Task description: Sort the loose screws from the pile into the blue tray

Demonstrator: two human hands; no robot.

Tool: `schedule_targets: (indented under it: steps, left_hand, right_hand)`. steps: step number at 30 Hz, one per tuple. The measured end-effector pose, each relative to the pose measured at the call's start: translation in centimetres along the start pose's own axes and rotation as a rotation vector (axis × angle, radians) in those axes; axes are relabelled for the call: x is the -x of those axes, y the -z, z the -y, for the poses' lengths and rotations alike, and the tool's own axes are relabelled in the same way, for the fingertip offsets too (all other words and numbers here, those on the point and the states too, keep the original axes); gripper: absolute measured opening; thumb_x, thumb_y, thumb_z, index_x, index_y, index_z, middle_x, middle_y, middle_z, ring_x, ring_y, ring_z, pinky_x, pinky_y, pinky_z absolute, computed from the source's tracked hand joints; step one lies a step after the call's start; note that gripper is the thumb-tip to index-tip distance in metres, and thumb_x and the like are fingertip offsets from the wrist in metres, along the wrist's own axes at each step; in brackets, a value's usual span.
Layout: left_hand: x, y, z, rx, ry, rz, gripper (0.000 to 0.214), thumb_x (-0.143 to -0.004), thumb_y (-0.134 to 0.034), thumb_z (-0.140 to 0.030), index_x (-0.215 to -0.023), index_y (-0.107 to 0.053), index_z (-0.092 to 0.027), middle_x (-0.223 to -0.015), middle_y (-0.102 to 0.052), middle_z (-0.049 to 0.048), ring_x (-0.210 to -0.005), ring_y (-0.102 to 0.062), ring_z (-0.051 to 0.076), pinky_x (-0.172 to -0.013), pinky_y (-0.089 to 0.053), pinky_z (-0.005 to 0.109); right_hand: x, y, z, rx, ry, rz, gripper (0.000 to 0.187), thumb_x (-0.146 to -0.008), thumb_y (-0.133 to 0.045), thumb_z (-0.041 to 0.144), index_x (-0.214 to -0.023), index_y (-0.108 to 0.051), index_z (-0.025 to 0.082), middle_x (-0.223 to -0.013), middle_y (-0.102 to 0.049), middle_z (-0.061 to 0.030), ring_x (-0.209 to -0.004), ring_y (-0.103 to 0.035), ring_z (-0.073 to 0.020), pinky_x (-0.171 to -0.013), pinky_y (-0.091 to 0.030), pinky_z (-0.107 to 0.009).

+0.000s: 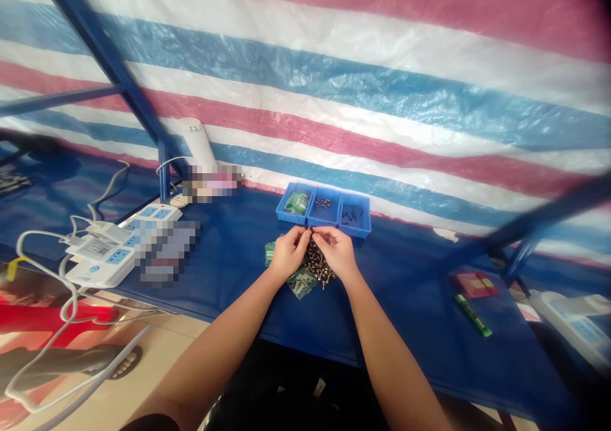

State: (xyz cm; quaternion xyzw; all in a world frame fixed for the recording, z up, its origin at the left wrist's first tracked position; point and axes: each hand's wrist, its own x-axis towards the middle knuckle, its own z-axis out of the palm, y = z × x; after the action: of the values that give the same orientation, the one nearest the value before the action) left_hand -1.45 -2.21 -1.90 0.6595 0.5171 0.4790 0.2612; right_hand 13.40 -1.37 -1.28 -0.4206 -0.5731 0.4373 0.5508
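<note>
My left hand [287, 253] and my right hand [337, 250] meet over the blue table, fingertips pinched together on a small dark part [309, 230] that I cannot name. Under the hands lies a pile of small brass and black parts [319, 266]. Clear bags holding green pieces [300, 283] lie beneath and to the left of the pile. Just beyond the hands stand three joined blue bins [324, 211]: green pieces in the left one, a few small parts in the middle one, dark parts in the right one.
A white power strip [125, 239] with plugs and trailing cables sits at the left table edge. A green stick [472, 315] and a red packet [473, 283] lie on the right. Blue frame bars cross both sides. A striped tarp hangs behind. A sandalled foot [125, 362] shows at lower left.
</note>
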Motion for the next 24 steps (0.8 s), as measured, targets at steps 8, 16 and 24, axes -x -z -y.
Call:
schedule_targets:
  steps: [8,16,24]
  left_hand:
    - [0.07,-0.17,0.09,0.036,-0.027,0.017,0.024,-0.093,-0.049,-0.039,-0.102,-0.06,-0.019,-0.06,-0.058,-0.0034,-0.054,-0.056,0.011,-0.057,-0.043,0.022]
    - [-0.11,-0.04,0.22,-0.063,0.011,-0.037,0.031,-0.094,-0.048,-0.044,-0.091,-0.064,-0.018,-0.058,-0.061,-0.0023,-0.056,-0.058,0.012,-0.056,-0.042,0.021]
    - [0.05,-0.15,0.14,0.017,0.0,-0.014,0.027,-0.093,-0.05,-0.043,-0.098,-0.062,-0.019,-0.058,-0.059,-0.0029,-0.052,-0.056,0.011,-0.056,-0.043,0.022]
  right_hand:
    - [-0.05,0.1,0.22,0.0,-0.004,-0.014,0.024,-0.08,-0.068,0.037,-0.096,-0.073,0.02,-0.094,-0.074,-0.0066,-0.086,-0.069,-0.0219,-0.082,-0.055,-0.036]
    - [0.16,-0.11,0.65,-0.013,-0.04,0.015,0.028,-0.078,-0.069,0.039,-0.099,-0.072,0.02,-0.095,-0.074,-0.0069,-0.087,-0.07,-0.0222,-0.082,-0.056,-0.036]
    - [0.1,0.0,0.42,0.004,-0.007,-0.016,0.025,-0.079,-0.069,0.037,-0.097,-0.072,0.02,-0.096,-0.074,-0.0069,-0.087,-0.069,-0.0219,-0.082,-0.055,-0.036]
